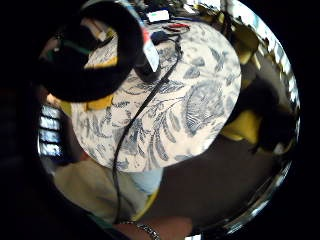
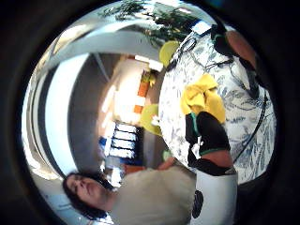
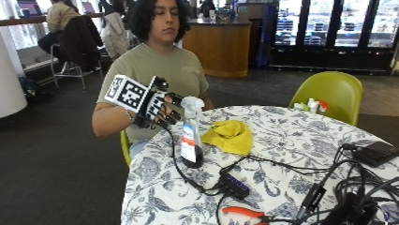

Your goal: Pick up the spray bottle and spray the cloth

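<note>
Round and draped in a blue-and-white floral print, the surface [image 3: 293, 140] is filling the foreground of a café-like room with dark carpet, a wooden counter and glass-fronted coolers along the back wall. At its near-left edge, the person's gloved right hand [image 3: 163, 108] is reaching in at the top of the spray bottle [image 3: 190, 133], its fingers curling toward the white trigger head; whether they are actually closing around it cannot be told from the outside view. The thumb-side palm view is showing the bottle's white head and dark neck pressed close against the palm, while the little-finger-side palm view is looking down on the patterned cloth covering with the bottle's dark base standing on it. The bottle is standing upright on the surface, close to the edge nearest the seated person, its label facing outward. Just beside it, toward the middle of the surface, a yellow cloth [image 3: 230, 135] is lying in a crumpled heap, apart from the bottle. A black cable is trailing from the hand down past the bottle to a dark hub [image 3: 233, 184] nearer the front edge, where orange-handled pliers [image 3: 244, 213] are lying. More black cables and a dark flat device [image 3: 376, 152] are crowding the right edge. Behind the far edge, a lime-green chair [image 3: 330, 91] is standing with small items on its seat.
</note>
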`<control>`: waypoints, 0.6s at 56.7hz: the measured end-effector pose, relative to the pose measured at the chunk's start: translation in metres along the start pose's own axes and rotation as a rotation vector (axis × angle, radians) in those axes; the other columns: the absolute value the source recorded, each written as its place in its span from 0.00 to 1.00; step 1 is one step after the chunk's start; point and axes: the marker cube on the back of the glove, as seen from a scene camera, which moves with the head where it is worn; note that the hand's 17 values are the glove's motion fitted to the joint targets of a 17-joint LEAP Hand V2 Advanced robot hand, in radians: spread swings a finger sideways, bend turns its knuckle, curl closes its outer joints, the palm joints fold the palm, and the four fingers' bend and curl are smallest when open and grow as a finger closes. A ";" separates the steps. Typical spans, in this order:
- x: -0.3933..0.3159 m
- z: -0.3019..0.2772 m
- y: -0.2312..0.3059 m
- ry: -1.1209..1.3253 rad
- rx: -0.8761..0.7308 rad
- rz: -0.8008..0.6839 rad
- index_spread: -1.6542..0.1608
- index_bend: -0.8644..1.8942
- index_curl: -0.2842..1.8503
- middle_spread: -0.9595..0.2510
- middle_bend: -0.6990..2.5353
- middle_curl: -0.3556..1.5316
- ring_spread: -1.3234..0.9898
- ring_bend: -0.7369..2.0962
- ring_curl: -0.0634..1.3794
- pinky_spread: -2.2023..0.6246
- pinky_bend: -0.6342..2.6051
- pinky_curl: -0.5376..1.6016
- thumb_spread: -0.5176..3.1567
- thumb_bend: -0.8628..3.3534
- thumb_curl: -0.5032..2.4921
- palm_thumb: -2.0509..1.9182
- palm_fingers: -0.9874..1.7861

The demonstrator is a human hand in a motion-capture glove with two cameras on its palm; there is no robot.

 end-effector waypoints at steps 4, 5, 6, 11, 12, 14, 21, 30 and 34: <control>0.016 -0.007 -0.018 -0.095 0.064 0.054 0.72 0.35 0.25 0.78 0.29 0.38 0.55 0.42 0.28 0.83 0.28 0.41 0.46 0.21 0.31 0.72 0.63; 0.019 -0.008 -0.022 -0.114 0.086 0.064 0.72 0.35 0.25 0.78 0.29 0.38 0.55 0.42 0.28 0.82 0.28 0.41 0.46 0.22 0.31 0.73 0.65; 0.022 -0.008 -0.025 -0.131 0.109 0.071 0.73 0.35 0.25 0.78 0.29 0.38 0.55 0.42 0.28 0.82 0.28 0.41 0.45 0.22 0.31 0.73 0.65; 0.040 -0.008 -0.041 -0.213 0.217 0.054 0.75 0.37 0.26 0.76 0.29 0.39 0.54 0.42 0.29 0.79 0.30 0.42 0.44 0.22 0.32 0.75 0.74; 0.042 -0.008 -0.045 -0.233 0.236 0.051 0.75 0.36 0.26 0.75 0.29 0.39 0.53 0.44 0.31 0.76 0.31 0.43 0.43 0.22 0.33 0.76 0.79; 0.047 -0.006 -0.052 -0.275 0.274 0.052 0.75 0.36 0.26 0.72 0.31 0.41 0.52 0.47 0.33 0.75 0.34 0.44 0.42 0.22 0.33 0.76 0.83; 0.058 -0.002 -0.074 -0.352 0.291 0.080 0.76 0.44 0.31 0.68 0.38 0.47 0.50 0.52 0.40 0.74 0.39 0.50 0.47 0.22 0.34 0.76 0.87; 0.062 0.002 -0.082 -0.342 0.269 0.078 0.76 0.53 0.37 0.64 0.44 0.54 0.48 0.58 0.47 0.73 0.45 0.56 0.51 0.23 0.35 0.75 0.83; 0.062 0.002 -0.079 -0.343 0.255 0.073 0.76 0.56 0.40 0.63 0.46 0.56 0.48 0.60 0.50 0.73 0.47 0.58 0.52 0.23 0.36 0.75 0.81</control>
